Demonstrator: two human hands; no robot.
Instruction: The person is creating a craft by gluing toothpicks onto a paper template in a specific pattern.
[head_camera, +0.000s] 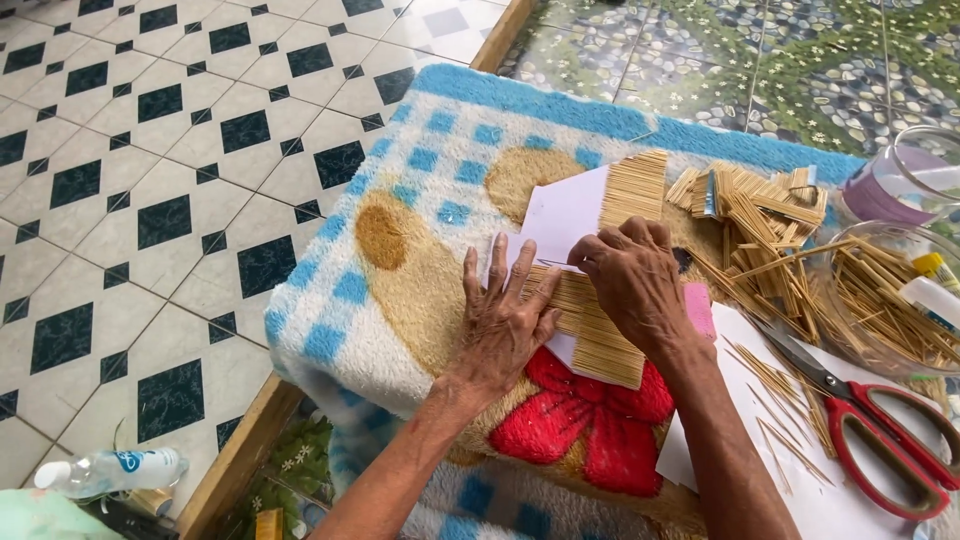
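Here, from the head view, we press our left hand (503, 322) flat, fingers spread, on a mat of sticks (590, 325) glued side by side on white paper (562, 215); it holds nothing, only pins the mat down. Our right hand (632, 282) curls just beside it, fingertips pinched on what looks like one thin stick (556, 264) at the mat's upper edge, though we cannot tell for sure. The mat lies under both hands, running diagonally from upper right to lower right. Both forearms reach in from below. Loose sticks (760, 215) lie to the right, with red scissors (860, 415) on the towel (420, 270).
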